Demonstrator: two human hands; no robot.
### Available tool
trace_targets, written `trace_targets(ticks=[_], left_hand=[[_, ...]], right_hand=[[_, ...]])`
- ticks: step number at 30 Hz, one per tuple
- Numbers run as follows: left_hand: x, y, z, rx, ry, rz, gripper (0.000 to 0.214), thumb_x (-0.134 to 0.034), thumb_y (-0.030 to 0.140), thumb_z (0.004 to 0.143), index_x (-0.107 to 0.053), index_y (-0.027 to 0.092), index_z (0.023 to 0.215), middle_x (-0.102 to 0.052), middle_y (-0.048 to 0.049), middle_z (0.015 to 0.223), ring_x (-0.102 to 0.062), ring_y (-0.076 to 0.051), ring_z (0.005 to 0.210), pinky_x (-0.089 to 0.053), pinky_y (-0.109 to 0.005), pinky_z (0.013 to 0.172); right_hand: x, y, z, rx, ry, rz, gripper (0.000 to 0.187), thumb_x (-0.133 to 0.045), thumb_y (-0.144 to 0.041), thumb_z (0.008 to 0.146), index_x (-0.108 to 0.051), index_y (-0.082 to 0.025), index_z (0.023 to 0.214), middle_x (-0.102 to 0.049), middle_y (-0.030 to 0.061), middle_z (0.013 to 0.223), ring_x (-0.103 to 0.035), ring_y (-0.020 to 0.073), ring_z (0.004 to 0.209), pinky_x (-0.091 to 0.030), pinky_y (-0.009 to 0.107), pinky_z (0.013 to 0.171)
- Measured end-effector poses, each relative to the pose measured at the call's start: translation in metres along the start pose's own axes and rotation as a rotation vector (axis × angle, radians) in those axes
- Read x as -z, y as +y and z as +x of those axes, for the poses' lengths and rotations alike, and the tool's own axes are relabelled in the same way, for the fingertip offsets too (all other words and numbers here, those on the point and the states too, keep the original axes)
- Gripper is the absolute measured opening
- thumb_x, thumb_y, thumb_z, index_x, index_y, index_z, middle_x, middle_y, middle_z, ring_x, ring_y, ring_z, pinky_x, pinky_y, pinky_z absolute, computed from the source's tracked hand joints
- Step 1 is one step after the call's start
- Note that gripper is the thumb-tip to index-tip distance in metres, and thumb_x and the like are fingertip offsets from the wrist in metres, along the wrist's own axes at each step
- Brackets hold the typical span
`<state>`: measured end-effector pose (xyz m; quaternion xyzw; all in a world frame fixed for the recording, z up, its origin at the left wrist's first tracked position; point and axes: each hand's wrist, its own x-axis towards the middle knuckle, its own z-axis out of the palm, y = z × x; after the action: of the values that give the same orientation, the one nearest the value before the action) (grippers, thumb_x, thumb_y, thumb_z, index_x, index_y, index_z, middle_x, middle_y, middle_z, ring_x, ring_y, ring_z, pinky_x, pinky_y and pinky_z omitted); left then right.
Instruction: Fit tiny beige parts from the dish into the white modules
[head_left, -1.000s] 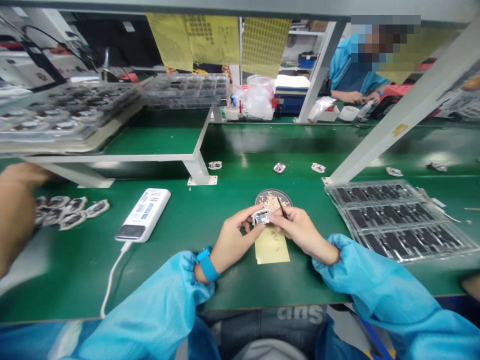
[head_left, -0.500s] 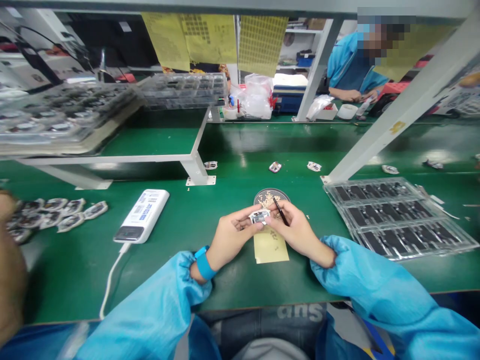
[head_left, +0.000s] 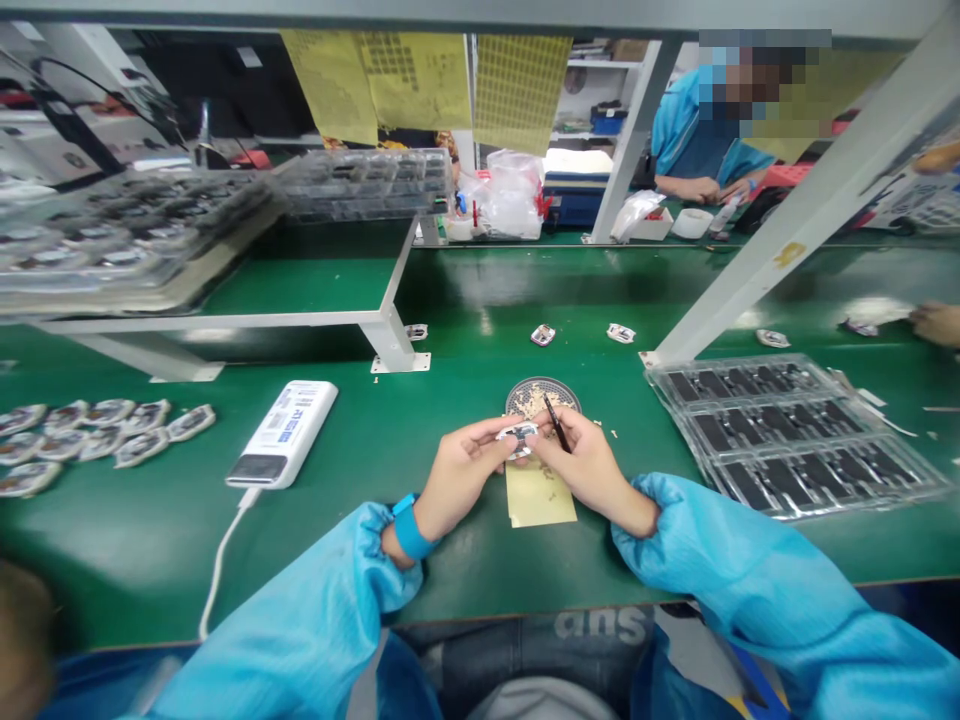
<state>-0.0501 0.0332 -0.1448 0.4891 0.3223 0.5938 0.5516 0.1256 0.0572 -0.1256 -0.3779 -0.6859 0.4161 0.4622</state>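
Between my two hands, above the green bench, is a small electronic part with a white frame. My left hand pinches it from the left, the thumb over its face. My right hand presses its thumb to the part's right side and also keeps a slim black pen-like tool between its fingers, pointing up. Just behind the hands is a round grey dish of tiny beige pieces. A yellow sheet with a few small dark bits lies beneath the hands.
Left, a white power bank with a cable lies near several similar parts. Clear trays of dark pieces lie right. Slanted post and shelf leg flank the middle. Another person's hand shows at right.
My left thumb has moved over the part, and my right hand has shifted slightly left. Parts at the back have slid left. A person's hand has appeared at right; an arm at left has moved down.
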Motion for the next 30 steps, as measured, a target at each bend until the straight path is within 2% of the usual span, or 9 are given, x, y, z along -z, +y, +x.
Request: trace_targets(ticks=[3, 8, 11, 15, 18, 23, 25, 30], left_hand=[[0.003, -0.003, 0.0, 0.008, -0.032, 0.002, 0.036, -0.075, 0.033, 0.085, -0.075, 0.016, 0.117, -0.077, -0.0115, 0.11, -0.07, -0.017, 0.079, -0.053, -0.024, 0.064], [0.001, -0.004, -0.002, -0.025, -0.063, 0.019, 0.032, -0.073, 0.031, 0.086, -0.076, 0.017, 0.115, -0.07, -0.0118, 0.128, -0.07, -0.021, 0.095, -0.057, -0.026, 0.073], [-0.001, -0.003, -0.003, -0.05, -0.063, 0.027, 0.031, -0.075, 0.028, 0.083, -0.077, 0.018, 0.112, -0.07, -0.0111, 0.126, -0.072, -0.02, 0.091, -0.059, -0.028, 0.077], [-0.003, -0.008, -0.002, -0.14, -0.042, 0.114, 0.033, -0.077, 0.027, 0.081, -0.075, 0.017, 0.112, -0.071, -0.0112, 0.12, -0.071, -0.022, 0.099, -0.058, -0.033, 0.09], [-0.002, -0.012, -0.001, -0.151, -0.016, 0.227, 0.036, -0.074, 0.031, 0.084, -0.074, 0.017, 0.117, -0.074, -0.0109, 0.114, -0.071, -0.022, 0.096, -0.058, -0.033, 0.087], [0.0, -0.014, -0.001, -0.22, 0.019, 0.374, 0.035, -0.073, 0.033, 0.086, -0.076, 0.019, 0.118, -0.074, -0.0089, 0.108, -0.068, -0.02, 0.092, -0.055, -0.03, 0.08], [0.0, -0.014, -0.002, -0.235, 0.03, 0.395, 0.034, -0.072, 0.032, 0.086, -0.076, 0.019, 0.117, -0.073, -0.0084, 0.103, -0.067, -0.02, 0.09, -0.054, -0.029, 0.078], [-0.005, -0.015, -0.006, -0.248, 0.068, 0.367, 0.032, -0.071, 0.03, 0.088, -0.076, 0.02, 0.118, -0.072, -0.0089, 0.107, -0.067, -0.021, 0.094, -0.054, -0.031, 0.085]], right_hand=[[-0.001, -0.001, 0.001, -0.011, 0.0, -0.011, 0.029, -0.075, -0.041, 0.08, -0.065, -0.02, 0.097, -0.068, 0.0032, 0.088, -0.064, 0.0172, 0.08, -0.053, 0.031, 0.075], [0.0, -0.003, 0.0, -0.008, -0.012, -0.108, 0.032, -0.077, -0.042, 0.079, -0.072, -0.018, 0.1, -0.067, 0.0025, 0.084, -0.057, 0.0149, 0.069, -0.049, 0.028, 0.065], [0.001, -0.005, 0.0, -0.014, -0.006, -0.15, 0.03, -0.078, -0.043, 0.078, -0.074, -0.017, 0.093, -0.065, 0.0009, 0.075, -0.05, 0.0127, 0.062, -0.043, 0.026, 0.059], [0.001, -0.005, 0.002, 0.005, 0.024, -0.167, 0.027, -0.079, -0.042, 0.077, -0.074, -0.017, 0.086, -0.065, 0.001, 0.074, -0.05, 0.0128, 0.063, -0.041, 0.026, 0.06], [0.0, -0.003, 0.004, 0.018, 0.034, -0.151, 0.027, -0.08, -0.042, 0.076, -0.075, -0.018, 0.087, -0.067, 0.0016, 0.078, -0.053, 0.014, 0.067, -0.043, 0.026, 0.063], [0.001, -0.002, 0.008, -0.059, -0.045, -0.13, 0.036, -0.078, -0.05, 0.076, -0.074, -0.016, 0.086, -0.066, 0.0015, 0.074, -0.052, 0.0142, 0.065, -0.041, 0.026, 0.06], [0.001, -0.002, 0.008, -0.055, -0.042, -0.161, 0.035, -0.077, -0.049, 0.076, -0.072, -0.015, 0.081, -0.064, 0.0013, 0.072, -0.051, 0.0138, 0.064, -0.04, 0.026, 0.059], [-0.004, 0.0, 0.007, -0.024, 0.008, -0.154, 0.032, -0.076, -0.046, 0.078, -0.065, -0.016, 0.076, -0.059, 0.0004, 0.069, -0.049, 0.0135, 0.063, -0.038, 0.026, 0.059]])
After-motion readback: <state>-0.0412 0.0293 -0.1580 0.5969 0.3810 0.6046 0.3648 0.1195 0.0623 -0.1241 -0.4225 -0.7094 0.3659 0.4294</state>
